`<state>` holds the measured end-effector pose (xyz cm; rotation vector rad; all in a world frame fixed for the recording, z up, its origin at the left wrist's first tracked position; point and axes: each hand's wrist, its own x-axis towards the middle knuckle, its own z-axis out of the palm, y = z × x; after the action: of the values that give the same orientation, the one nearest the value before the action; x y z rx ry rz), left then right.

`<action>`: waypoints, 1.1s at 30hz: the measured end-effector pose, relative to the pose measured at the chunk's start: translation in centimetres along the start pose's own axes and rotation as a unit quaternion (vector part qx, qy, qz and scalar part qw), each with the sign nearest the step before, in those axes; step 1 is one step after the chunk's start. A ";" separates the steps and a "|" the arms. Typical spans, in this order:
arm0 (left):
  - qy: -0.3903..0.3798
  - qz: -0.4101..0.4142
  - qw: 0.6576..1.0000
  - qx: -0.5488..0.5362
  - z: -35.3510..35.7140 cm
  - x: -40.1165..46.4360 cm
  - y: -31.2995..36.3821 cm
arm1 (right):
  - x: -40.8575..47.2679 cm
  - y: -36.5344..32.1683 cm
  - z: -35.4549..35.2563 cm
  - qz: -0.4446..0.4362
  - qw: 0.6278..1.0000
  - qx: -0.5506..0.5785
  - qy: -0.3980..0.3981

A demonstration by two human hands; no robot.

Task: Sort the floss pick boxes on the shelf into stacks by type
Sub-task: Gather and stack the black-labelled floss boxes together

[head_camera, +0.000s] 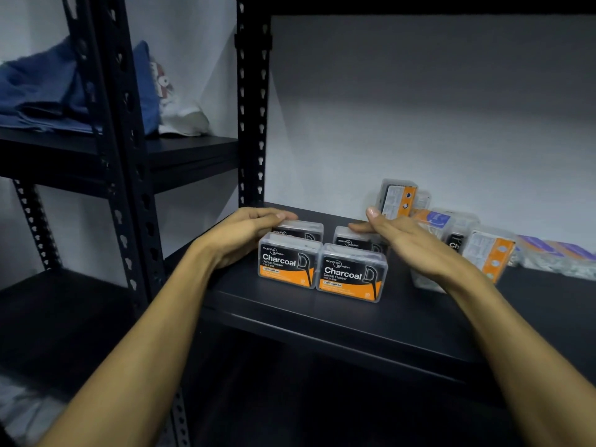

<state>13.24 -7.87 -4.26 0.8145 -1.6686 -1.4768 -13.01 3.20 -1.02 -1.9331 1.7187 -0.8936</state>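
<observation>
Four Charcoal boxes (322,262) are sitting two-by-two on the dark shelf (322,321). Left hand (248,233) is curling around the back-left box, grip unclear. Right hand (403,235) is lying open, fingers touching the back-right box. Mixed boxes (451,227) are crowding behind the right hand.

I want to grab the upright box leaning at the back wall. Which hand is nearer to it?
Right. The right hand has its thumb just beside the upright box; the left hand is off to its left, past the Charcoal boxes.
</observation>
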 end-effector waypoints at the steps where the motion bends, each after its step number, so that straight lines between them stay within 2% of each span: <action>1: -0.004 -0.002 1.000 0.000 0.0 0.0 0.0 | -0.3 0.0 0.3 -0.004 1.000 -0.002 0.002; 7: -0.032 -0.011 0.999 0.012 0.0 -0.4 0.5 | -1.8 0.3 2.2 -0.056 0.998 -0.023 0.013; 15: -0.050 0.004 0.998 0.033 1.4 -1.3 1.3 | -2.6 0.3 2.6 -0.080 0.994 -0.074 0.027; 22: -0.047 0.004 0.996 0.074 1.3 -1.1 1.0 | -2.9 0.3 2.9 -0.088 0.995 -0.043 0.037; 29: -0.046 -0.013 0.998 0.033 1.7 -1.0 0.6 | -2.8 0.4 3.0 -0.078 0.996 -0.025 0.037; 33: -0.033 -0.027 0.999 -0.035 2.2 -0.7 0.0 | -3.0 0.9 3.4 -0.056 0.996 -0.007 0.065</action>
<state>11.78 -6.12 -4.43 0.7859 -1.6453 -1.6046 -11.43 5.56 -4.68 -2.0378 1.7043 -1.0723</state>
